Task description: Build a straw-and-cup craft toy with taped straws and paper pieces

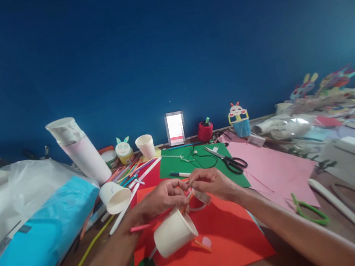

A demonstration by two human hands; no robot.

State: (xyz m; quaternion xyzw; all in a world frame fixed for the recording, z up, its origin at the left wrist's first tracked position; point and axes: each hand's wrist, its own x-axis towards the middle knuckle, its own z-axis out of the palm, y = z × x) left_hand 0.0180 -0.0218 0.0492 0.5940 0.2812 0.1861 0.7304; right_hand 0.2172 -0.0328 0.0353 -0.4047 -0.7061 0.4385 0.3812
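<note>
Both hands meet above a red paper sheet [229,234]. My left hand [166,195] is closed, fingers bent around something small and orange-pink that is too blurred to name. Opposite it, my right hand [208,182] pinches at the same spot; what its fingertips hold is too small to make out. A white paper cup [174,233] lies on its side on the red sheet, just below my left hand. Between the hands and the sheet, a clear round item [200,200] shows partly. An orange stick [202,245] and a pink paper piece [206,241] rest beside the cup.
Black-handled scissors [234,164] lie on green paper [177,162]. Pink paper [272,162] and green scissors [311,212] are at the right. Left are a tipped cup [115,197], a tall paper roll [85,156] and blue paper [50,229]. Another cup [146,146] stands behind.
</note>
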